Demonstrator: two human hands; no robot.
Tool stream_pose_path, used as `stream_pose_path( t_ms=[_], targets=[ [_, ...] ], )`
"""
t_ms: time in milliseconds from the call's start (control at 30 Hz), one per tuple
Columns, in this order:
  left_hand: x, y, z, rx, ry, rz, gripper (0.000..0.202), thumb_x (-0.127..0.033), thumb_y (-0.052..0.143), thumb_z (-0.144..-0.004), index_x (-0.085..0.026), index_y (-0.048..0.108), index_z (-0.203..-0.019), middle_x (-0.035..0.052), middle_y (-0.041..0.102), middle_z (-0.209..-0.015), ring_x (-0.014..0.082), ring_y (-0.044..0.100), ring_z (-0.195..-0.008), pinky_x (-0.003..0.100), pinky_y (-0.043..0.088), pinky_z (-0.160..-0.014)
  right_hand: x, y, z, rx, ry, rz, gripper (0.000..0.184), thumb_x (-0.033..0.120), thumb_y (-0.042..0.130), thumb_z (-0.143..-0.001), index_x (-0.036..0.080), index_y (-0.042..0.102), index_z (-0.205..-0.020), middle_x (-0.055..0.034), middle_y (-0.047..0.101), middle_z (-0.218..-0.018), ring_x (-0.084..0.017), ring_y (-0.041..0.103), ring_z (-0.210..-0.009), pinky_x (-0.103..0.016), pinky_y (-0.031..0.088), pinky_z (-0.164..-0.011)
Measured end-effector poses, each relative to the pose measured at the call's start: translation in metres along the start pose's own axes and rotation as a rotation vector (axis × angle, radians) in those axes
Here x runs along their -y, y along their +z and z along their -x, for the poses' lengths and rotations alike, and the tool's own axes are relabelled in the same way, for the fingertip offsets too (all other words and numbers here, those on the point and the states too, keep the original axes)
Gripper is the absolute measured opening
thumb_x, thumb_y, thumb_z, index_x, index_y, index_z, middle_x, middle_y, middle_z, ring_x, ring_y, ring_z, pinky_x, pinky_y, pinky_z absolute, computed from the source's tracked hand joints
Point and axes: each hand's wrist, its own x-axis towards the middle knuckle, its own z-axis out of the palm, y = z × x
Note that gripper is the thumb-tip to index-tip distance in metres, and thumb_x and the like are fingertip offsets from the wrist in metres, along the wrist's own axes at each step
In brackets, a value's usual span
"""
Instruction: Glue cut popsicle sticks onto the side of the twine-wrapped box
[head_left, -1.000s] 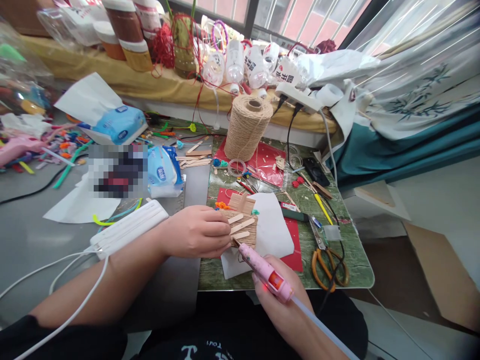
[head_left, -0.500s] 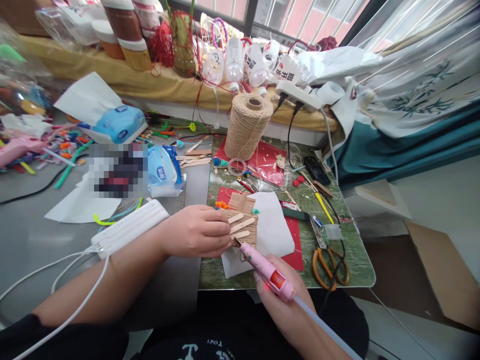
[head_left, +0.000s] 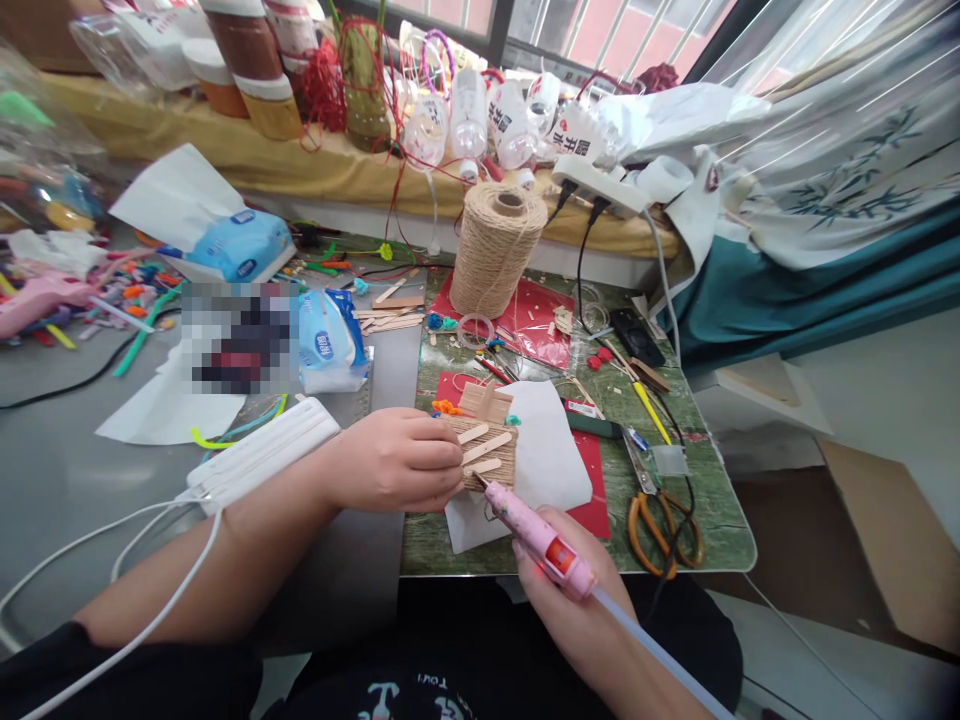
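Pink with a long glue stick trailing from its back, a hot glue gun (head_left: 541,540) is gripped in my right hand (head_left: 574,580). Its nozzle points at the lower edge of a twine-covered craft piece (head_left: 504,474); whether it touches cannot be made out. My left hand (head_left: 401,460) is closed on the left edge of that piece, its fingertips partly hidden. Several pale wooden sticks (head_left: 488,448) lie slanted across the twine. Behind it stands a small panel of wooden sticks (head_left: 480,400), with orange (head_left: 448,407) and teal (head_left: 513,421) fuzzy bits beside it.
A large twine spool (head_left: 499,250) stands behind the work. Orange-handled scissors (head_left: 664,530) and a yellow pen-like tool (head_left: 651,410) lie right. White paper (head_left: 551,450) sits under the piece. A white power strip (head_left: 266,450) and tissue packs (head_left: 326,335) are left.
The view has shifted very slightly. Both hands keep their holds, and the glue gun's tip stays by the lower edge of the craft piece.
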Motion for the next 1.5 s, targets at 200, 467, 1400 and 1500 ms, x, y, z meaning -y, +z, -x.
stream_pose_path(
  t_ms=[200,467,1400,1500],
  targets=[
    [0.000,0.001,0.001,0.014,-0.002,-0.007,0.011,-0.028,0.067,-0.096,-0.020,0.072,-0.101,0.0034,0.077,-0.092,0.0171,0.074,-0.096,0.030,0.061,-0.081,-0.001,0.000,-0.001,-0.026,-0.007,-0.003,0.019,0.026,0.058,-0.090,0.022,0.053,-0.073,0.0026,0.052,-0.068,-0.014,0.051,-0.062,-0.026,0.042,-0.058],
    [0.000,-0.001,-0.001,0.016,0.012,-0.014,0.014,-0.029,0.063,-0.098,-0.018,0.072,-0.102,0.0041,0.078,-0.093,0.0172,0.074,-0.095,0.031,0.061,-0.081,-0.001,-0.001,-0.001,-0.021,-0.024,-0.008,0.018,0.027,0.057,-0.091,0.021,0.054,-0.074,0.0025,0.051,-0.067,-0.014,0.052,-0.062,-0.026,0.042,-0.059],
    [-0.002,0.010,0.008,0.025,-0.053,0.030,0.009,-0.028,0.066,-0.096,-0.021,0.071,-0.100,0.0033,0.076,-0.097,0.0150,0.073,-0.095,0.027,0.063,-0.089,0.000,-0.002,0.000,-0.101,0.038,-0.045,0.018,0.031,0.059,-0.089,0.021,0.059,-0.074,0.0022,0.053,-0.063,-0.014,0.048,-0.057,-0.027,0.039,-0.055],
    [-0.002,0.010,0.009,0.024,-0.058,0.032,0.008,-0.028,0.066,-0.096,-0.022,0.071,-0.100,0.0027,0.076,-0.097,0.0145,0.074,-0.095,0.027,0.063,-0.091,0.000,-0.002,0.001,-0.096,0.030,-0.036,0.019,0.031,0.058,-0.090,0.021,0.058,-0.074,0.0023,0.052,-0.063,-0.014,0.048,-0.058,-0.027,0.040,-0.056]
  ],
)
